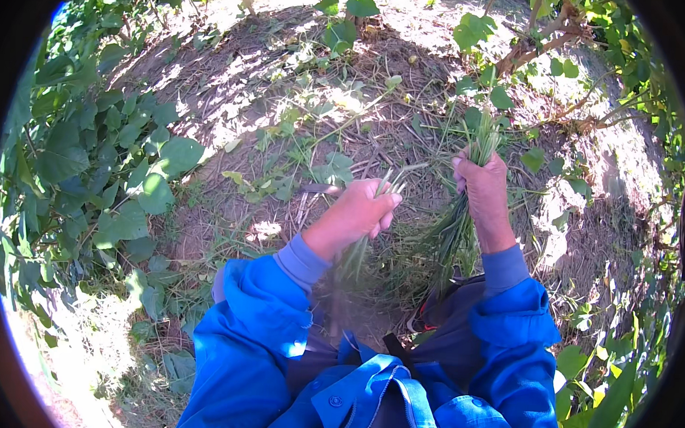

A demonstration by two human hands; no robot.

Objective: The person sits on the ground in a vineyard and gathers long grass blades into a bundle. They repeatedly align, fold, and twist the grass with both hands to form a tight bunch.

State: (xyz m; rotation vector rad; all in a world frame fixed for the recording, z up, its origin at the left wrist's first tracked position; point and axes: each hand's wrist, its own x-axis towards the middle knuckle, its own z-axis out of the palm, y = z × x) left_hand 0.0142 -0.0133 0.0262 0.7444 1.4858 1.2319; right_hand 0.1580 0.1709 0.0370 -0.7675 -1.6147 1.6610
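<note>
My right hand (485,190) is closed around a thick bundle of long green grass (451,229). Its stems stick up above the fist and the blades hang down toward my knee. A smaller tuft of grass (354,254) is gripped in my left hand (364,209), with pale stalk ends poking out over the thumb and the lower part blurred. The two hands are apart, both in front of my body above the ground. What looks like a dark, narrow blade (318,189) shows just beside the left hand; whether the hand holds it cannot be made out.
Leafy green bushes (121,168) crowd the left side. At the upper right, a woody branching trunk (540,51) rises from the soil. Dry stems and sunlit litter (234,74) cover the ground ahead. Large leaves (607,404) stand at the lower right.
</note>
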